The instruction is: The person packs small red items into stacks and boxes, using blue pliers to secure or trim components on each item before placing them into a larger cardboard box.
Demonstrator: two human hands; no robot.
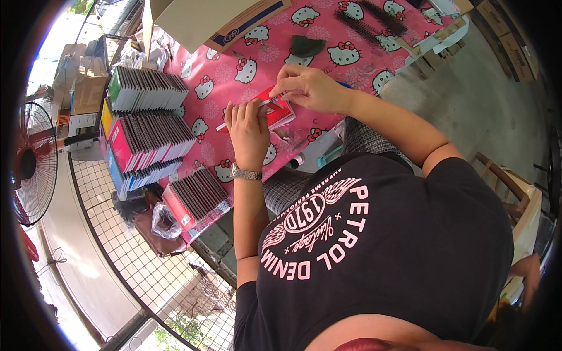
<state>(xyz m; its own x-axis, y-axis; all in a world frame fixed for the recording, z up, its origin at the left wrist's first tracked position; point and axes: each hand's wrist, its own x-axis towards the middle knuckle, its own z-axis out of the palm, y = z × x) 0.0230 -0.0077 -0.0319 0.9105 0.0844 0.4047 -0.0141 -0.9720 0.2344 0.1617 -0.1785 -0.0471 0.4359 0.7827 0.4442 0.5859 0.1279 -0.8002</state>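
Observation:
A red notebook (pixel 281 115) with white pages lies in front of me on the pink table cover. My left hand (pixel 248 127), with a metal watch at its wrist, has its fingers bent over a thin white strip (pixel 221 126) at the notebook's left side. The strip's free end sticks out past those fingers. My right hand (pixel 309 89) is at the notebook's far right edge, thumb and fingertips pinched together; what lies between them is too small to make out. A bit of something blue (pixel 344 85) shows behind the right wrist.
Rows of spiral-bound notebooks (pixel 153 137) stand along the table's left side, with another red-covered row (pixel 196 196) nearer me. An open cardboard box (pixel 208 20), a dark green piece (pixel 307 46) and black comb-like binding strips (pixel 374 20) lie farther back. A fan (pixel 34 164) stands far left.

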